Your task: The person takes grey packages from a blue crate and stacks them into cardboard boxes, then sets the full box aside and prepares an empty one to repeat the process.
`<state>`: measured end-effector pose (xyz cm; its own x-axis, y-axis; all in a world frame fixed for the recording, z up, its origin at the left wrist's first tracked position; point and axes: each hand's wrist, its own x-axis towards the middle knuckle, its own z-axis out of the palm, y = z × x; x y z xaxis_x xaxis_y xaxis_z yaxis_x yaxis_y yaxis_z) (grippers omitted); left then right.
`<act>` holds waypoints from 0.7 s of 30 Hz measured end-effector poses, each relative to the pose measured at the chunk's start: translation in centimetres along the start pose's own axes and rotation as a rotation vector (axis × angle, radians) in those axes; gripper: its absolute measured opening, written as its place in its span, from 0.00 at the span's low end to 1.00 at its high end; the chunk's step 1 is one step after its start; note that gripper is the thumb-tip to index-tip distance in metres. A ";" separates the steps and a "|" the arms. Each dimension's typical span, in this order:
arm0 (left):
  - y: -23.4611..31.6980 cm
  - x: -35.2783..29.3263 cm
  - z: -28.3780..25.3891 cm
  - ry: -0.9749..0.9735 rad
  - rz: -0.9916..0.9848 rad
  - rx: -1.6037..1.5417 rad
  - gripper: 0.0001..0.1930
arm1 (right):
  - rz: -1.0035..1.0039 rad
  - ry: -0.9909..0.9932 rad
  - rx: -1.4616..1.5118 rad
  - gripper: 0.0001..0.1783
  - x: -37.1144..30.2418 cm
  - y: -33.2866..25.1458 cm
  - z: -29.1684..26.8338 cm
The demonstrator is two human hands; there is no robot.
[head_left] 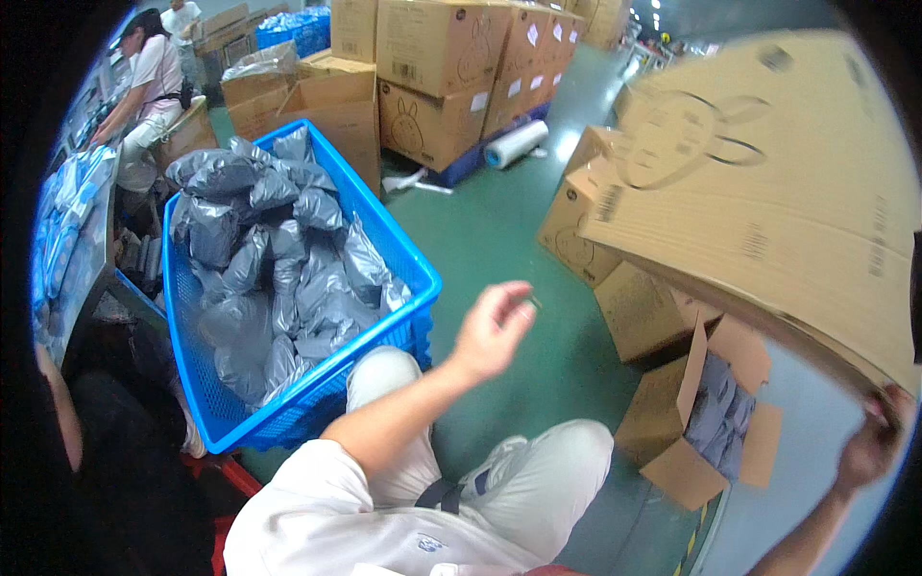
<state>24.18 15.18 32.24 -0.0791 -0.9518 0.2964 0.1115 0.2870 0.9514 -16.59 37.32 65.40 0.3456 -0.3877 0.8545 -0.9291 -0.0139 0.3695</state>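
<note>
My right hand [872, 442] grips the lower edge of a large cardboard box [759, 182], which is held up tilted at the right. A drawn animal head and small print mark the box's broad side. My left hand [495, 331] hangs over the green floor in front of my knees, fingers curled toward the thumb. A tiny dark thing shows at those fingertips, too small to name. To the left of that hand is a blue plastic basket [423, 278] piled with grey plastic-wrapped packages [279, 259].
Below the raised box stands an open carton [687, 470] with grey packages [720, 413] inside. Closed cartons [437, 125] are stacked on a blue pallet at the back, beside a roll of film [516, 144]. A person [149, 86] works at the far left.
</note>
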 end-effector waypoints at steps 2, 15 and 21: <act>0.4 0.1 -2.8 0.131 0.024 -0.091 0.16 | -0.217 -0.106 0.122 0.12 -0.9 -4.3 6.8; -2.0 5.7 0.9 -0.204 0.401 1.041 0.35 | -0.644 -0.756 0.604 0.05 -20.6 -8.4 29.6; -4.7 7.8 5.3 -0.915 0.541 1.408 0.14 | -0.426 -0.718 0.503 0.08 -24.4 -4.1 28.4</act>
<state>17.76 6.95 30.51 -0.8595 -0.5085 0.0516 -0.5110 0.8572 -0.0636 -24.97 20.64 32.64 0.6579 -0.7266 0.1980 -0.7503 -0.6100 0.2547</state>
